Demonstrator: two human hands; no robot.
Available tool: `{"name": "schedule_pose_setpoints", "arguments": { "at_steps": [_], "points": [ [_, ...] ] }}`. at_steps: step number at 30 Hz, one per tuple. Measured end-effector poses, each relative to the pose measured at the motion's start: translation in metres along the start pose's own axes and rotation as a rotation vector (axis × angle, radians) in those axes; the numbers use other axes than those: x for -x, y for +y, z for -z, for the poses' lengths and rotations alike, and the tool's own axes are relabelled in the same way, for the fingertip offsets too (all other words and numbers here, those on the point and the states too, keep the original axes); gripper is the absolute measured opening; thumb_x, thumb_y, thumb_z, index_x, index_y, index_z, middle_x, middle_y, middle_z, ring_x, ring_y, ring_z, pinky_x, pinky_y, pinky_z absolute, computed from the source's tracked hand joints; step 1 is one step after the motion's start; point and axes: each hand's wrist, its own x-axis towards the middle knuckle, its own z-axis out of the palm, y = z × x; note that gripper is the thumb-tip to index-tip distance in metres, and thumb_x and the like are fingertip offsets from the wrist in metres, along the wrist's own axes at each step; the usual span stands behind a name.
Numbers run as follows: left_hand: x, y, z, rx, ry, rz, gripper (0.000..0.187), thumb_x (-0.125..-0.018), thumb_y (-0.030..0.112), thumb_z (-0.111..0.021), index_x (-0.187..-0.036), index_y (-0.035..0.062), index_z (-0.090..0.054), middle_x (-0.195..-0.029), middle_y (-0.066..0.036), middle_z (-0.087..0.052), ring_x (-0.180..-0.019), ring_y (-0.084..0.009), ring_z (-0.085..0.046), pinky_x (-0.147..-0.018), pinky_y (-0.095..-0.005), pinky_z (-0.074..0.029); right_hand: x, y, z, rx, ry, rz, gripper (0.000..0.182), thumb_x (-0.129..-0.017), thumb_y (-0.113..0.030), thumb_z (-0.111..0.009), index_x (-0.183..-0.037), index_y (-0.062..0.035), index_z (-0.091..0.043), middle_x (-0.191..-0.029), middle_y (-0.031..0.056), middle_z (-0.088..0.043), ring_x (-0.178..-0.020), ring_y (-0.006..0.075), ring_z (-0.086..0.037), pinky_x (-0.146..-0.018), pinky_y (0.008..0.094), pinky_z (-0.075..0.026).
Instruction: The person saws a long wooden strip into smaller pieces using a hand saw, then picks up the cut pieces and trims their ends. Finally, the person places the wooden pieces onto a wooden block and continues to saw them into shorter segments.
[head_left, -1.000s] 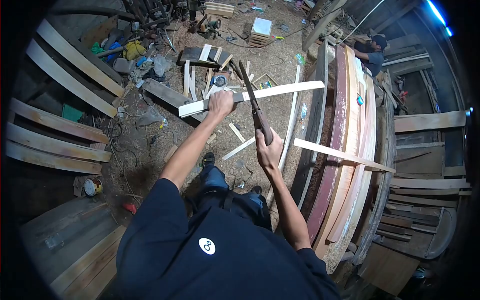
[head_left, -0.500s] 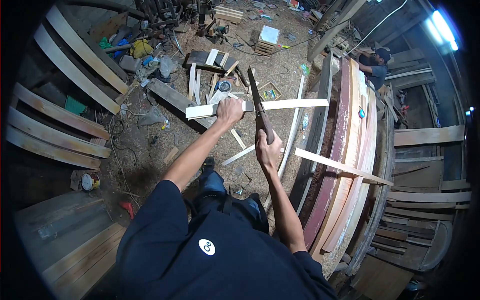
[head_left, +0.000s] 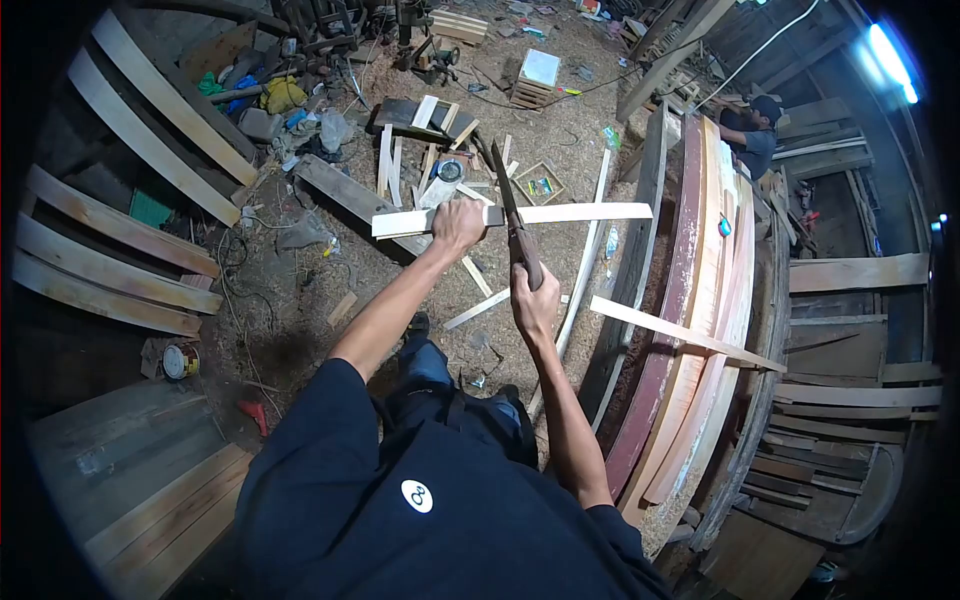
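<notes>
**Saw (head_left: 519, 242) crosses a pale strip (head_left: 590, 212) just beside the left hand (head_left: 458, 224)**

Nearest is the person's dark shirt (head_left: 350, 520), with both arms stretched toward the far side. The right hand (head_left: 536, 295) has its fingers wrapped around the saw's handle, and the blade points away, crossing the strip. A little farther and to the left, the left hand is closed over the strip, fingers curled down onto it; where the thumb sits, I cannot tell.

The strip lies crosswise in front of the person, its left end over a grey plank (head_left: 345, 195) and its long right part reaching toward a dark beam (head_left: 640, 230). Whether the beam supports that end is unclear. If it hangs free, the strip could dip, pinch the blade or split along the grain. If the blade jumps sideways, the left knuckles are near enough to be cut. A loose grip could let the strip roll or twist on the plank.

To the right, a thin slat (head_left: 680, 333) lies across long boards (head_left: 690, 300); a wide elbow swing could catch it. Beyond the hands, wood scraps (head_left: 395, 165) and a small tray (head_left: 540, 184) litter the floor, a stumbling risk for anyone stepping forward. Far right, a co-worker (head_left: 758, 135) sits well apart.
</notes>
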Motion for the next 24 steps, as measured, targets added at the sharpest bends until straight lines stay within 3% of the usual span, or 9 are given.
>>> {"name": "schedule_pose_setpoints", "arguments": {
  "at_steps": [5,7,8,11,12,18,20,23,24],
  "points": [
    [-0.018,-0.008,-0.004,-0.094,-0.038,-0.009,0.023,-0.081,0.013,-0.049,-0.080,0.0019,-0.070,-0.074,-0.020,-0.068,-0.068,-0.0312,-0.069,-0.060,-0.0412,-0.054,0.009,-0.005,-0.004,0.097,-0.016,-0.010,0.021,-0.083,-0.017,-0.059,-0.086,0.0044,-0.060,-0.058,0.0139,-0.050,-0.054,0.0192,-0.051,-0.055,0.0372,-0.043],
    [-0.021,-0.015,0.019,0.071,-0.041,0.277,0.024,-0.081,0.015,-0.050,-0.085,0.0026,-0.071,-0.082,-0.021,-0.069,-0.076,-0.0328,-0.069,-0.065,-0.0433,-0.053,0.047,-0.012,0.016,-0.004,-0.053,-0.072,0.021,-0.082,-0.015,-0.059,-0.087,0.0051,-0.059,-0.059,0.0165,-0.050,-0.054,0.0214,-0.051,-0.056,0.0383,-0.043],
    [-0.019,-0.018,0.024,0.027,-0.180,0.163,0.026,-0.083,0.018,-0.049,-0.086,0.0035,-0.071,-0.086,-0.022,-0.068,-0.082,-0.0347,-0.068,-0.071,-0.0467,-0.052,0.063,-0.011,0.023,0.000,-0.044,-0.044,0.021,-0.082,-0.015,-0.059,-0.087,0.0051,-0.059,-0.060,0.0168,-0.050,-0.054,0.0215,-0.051,-0.055,0.0382,-0.043],
    [-0.003,-0.012,-0.011,-0.004,-0.064,0.217,0.028,-0.084,0.017,-0.047,-0.087,0.0034,-0.071,-0.089,-0.023,-0.068,-0.084,-0.0359,-0.067,-0.075,-0.0480,-0.050,0.066,-0.033,0.033,0.075,-0.058,-0.069,0.019,-0.084,-0.016,-0.060,-0.085,0.0028,-0.061,-0.059,0.0137,-0.053,-0.052,0.0191,-0.051,-0.053,0.0358,-0.043],
    [-0.005,-0.008,-0.009,0.037,-0.123,0.224,0.029,-0.084,0.016,-0.045,-0.089,0.0024,-0.070,-0.090,-0.023,-0.068,-0.086,-0.0367,-0.067,-0.077,-0.0482,-0.049,0.062,-0.036,0.039,0.071,-0.058,-0.071,0.021,-0.085,-0.018,-0.061,-0.084,0.0028,-0.060,-0.058,0.0130,-0.052,-0.052,0.0185,-0.051,-0.053,0.0353,-0.042],
    [-0.018,0.002,0.013,0.037,-0.024,0.160,0.029,-0.084,0.013,-0.044,-0.082,0.0018,-0.071,-0.083,-0.024,-0.068,-0.080,-0.0370,-0.068,-0.072,-0.0476,-0.050,0.055,-0.038,0.055,-0.069,-0.006,-0.096,0.029,-0.089,-0.026,-0.063,-0.090,0.0027,-0.062,-0.054,0.0050,-0.049,-0.050,0.0121,-0.046,-0.048,0.0310,-0.037],
    [-0.028,0.000,0.023,0.032,0.011,0.157,0.025,-0.081,0.014,-0.049,-0.078,0.0023,-0.070,-0.081,-0.023,-0.068,-0.076,-0.0351,-0.068,-0.067,-0.0449,-0.052,0.056,-0.059,0.055,0.029,0.015,0.020,0.030,-0.089,-0.027,-0.063,-0.087,0.0029,-0.061,-0.054,0.0055,-0.051,-0.047,0.0133,-0.047,-0.045,0.0305,-0.038],
    [-0.024,-0.008,0.037,-0.041,-0.058,0.095,0.021,-0.078,0.017,-0.055,-0.076,0.0032,-0.070,-0.078,-0.022,-0.068,-0.074,-0.0331,-0.069,-0.064,-0.0434,-0.054,0.061,-0.070,0.046,0.136,0.120,0.301,0.024,-0.088,-0.022,-0.063,-0.083,-0.0001,-0.055,-0.053,0.0148,-0.052,-0.043,0.0284,-0.056,-0.043,0.0368,-0.042],
    [-0.021,-0.018,0.027,-0.026,0.006,0.043,0.017,-0.073,0.017,-0.060,-0.074,0.0036,-0.070,-0.075,-0.021,-0.068,-0.071,-0.0322,-0.069,-0.062,-0.0426,-0.054,0.054,-0.069,0.044,0.151,0.159,0.396,0.023,-0.087,-0.021,-0.064,-0.083,-0.0010,-0.053,-0.053,0.0185,-0.050,-0.045,0.0314,-0.058,-0.045,0.0403,-0.044]
  ]
}}
